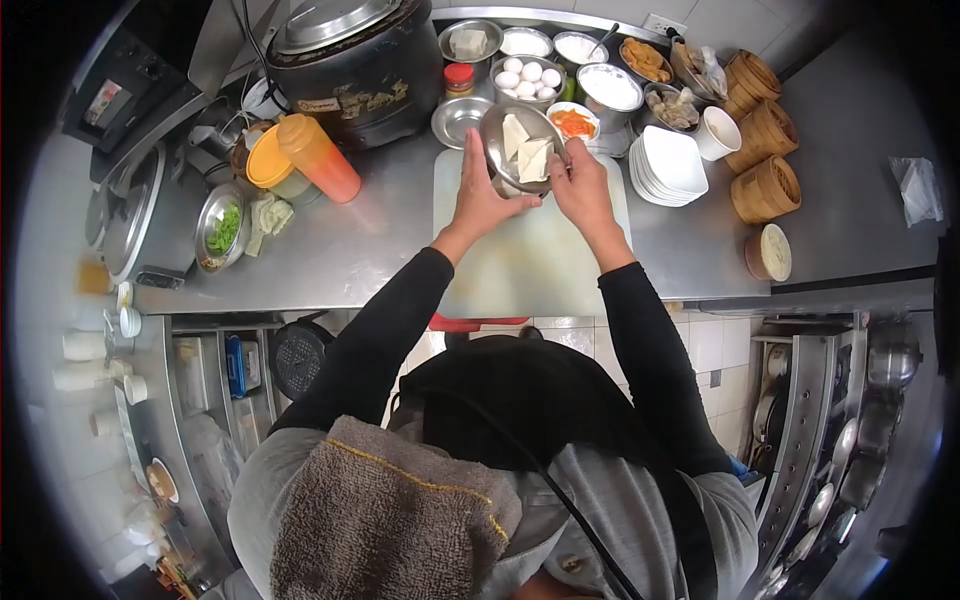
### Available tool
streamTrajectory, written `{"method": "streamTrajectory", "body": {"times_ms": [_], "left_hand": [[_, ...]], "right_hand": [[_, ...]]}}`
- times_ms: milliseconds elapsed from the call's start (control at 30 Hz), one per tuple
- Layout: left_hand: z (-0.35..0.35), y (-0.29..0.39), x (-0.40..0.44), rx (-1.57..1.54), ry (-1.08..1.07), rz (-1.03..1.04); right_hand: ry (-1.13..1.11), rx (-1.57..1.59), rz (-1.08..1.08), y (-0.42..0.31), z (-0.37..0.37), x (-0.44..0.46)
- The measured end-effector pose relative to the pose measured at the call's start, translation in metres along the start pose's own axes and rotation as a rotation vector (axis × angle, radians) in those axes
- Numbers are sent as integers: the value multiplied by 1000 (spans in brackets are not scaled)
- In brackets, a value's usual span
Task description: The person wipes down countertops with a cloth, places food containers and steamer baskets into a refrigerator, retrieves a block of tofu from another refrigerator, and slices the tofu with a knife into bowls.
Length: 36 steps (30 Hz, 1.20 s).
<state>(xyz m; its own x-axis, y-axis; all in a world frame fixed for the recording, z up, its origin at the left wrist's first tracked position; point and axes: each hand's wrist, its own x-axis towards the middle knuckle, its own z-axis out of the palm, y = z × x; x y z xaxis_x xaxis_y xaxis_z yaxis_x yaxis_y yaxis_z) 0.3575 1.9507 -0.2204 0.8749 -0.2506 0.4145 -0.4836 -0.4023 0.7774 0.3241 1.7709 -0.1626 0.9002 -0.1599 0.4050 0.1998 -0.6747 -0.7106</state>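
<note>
Between my two hands a round metal bowl [494, 122] is tilted above the pale cutting board [530, 270]. Several smooth cream-coloured pieces [533, 160] lie inside it; their kind is not certain. My left hand [482, 195] supports the bowl's left side, fingers pointing up along the wall and thumb across the near side. At the right rim, my right hand [583, 190] grips with its thumb near the pieces. Whether the bowl touches anything behind it is hidden.
Beyond the board stand an egg bowl [526, 79], shredded carrot [573, 123] and a small metal dish [461, 124]. Stacked white plates [668, 165] and bamboo steamers [766, 188] are right. An orange squeeze bottle [320, 160], a bowl of chopped greens [222, 228] and a large cooker [350, 75] are left.
</note>
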Motion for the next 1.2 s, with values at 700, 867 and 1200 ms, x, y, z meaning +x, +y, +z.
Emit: {"method": "streamTrajectory", "body": {"times_ms": [700,867,1200], "left_hand": [[7,-4,-5,-141,49,92],[3,-4,18,244,-63,200],[-6,-14,38,-158,-17,-6]], "right_hand": [[233,-19,-46,-2,-2,-2],[268,23,72,20,-11,-6],[347,74,125,45,-14,-21]]}}
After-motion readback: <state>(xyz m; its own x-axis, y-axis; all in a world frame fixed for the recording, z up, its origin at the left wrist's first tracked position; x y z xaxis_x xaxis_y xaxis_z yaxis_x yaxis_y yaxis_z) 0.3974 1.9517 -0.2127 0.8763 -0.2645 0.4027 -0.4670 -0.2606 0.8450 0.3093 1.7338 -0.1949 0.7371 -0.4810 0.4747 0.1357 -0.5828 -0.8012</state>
